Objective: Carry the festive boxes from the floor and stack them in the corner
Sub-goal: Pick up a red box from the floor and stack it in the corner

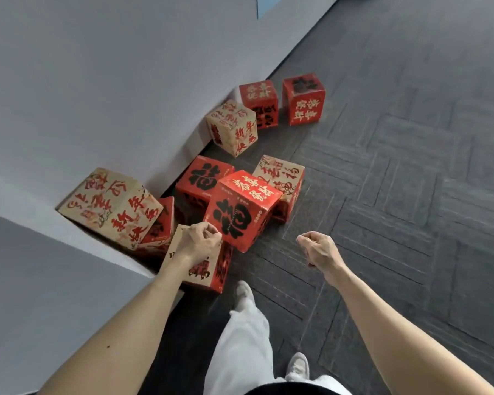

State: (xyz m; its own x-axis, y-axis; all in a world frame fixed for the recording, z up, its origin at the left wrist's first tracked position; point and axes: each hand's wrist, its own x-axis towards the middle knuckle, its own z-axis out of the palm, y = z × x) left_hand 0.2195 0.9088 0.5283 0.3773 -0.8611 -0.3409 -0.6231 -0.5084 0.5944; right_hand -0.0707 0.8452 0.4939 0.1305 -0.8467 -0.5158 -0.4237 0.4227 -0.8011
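Several festive cube boxes, red or tan with calligraphy, lie along the grey wall. A tan box (111, 206) sits high in the corner on a red box (161, 223). A tilted red box (243, 209) rests on top of others in the middle of the pile. My left hand (201, 242) is curled shut at that box's lower left edge, above a tan-and-red box (203, 269). To the right of it, my right hand (318, 248) hovers over the floor as a loose fist holding nothing.
Further along the wall stand a tan box (231, 126) and two red boxes (258, 102) (304, 99). Another red box (203, 181) and a tan box (280, 181) sit behind the tilted one. Dark carpet tiles (397, 195) spread right. My legs and shoes (244, 292) are below.
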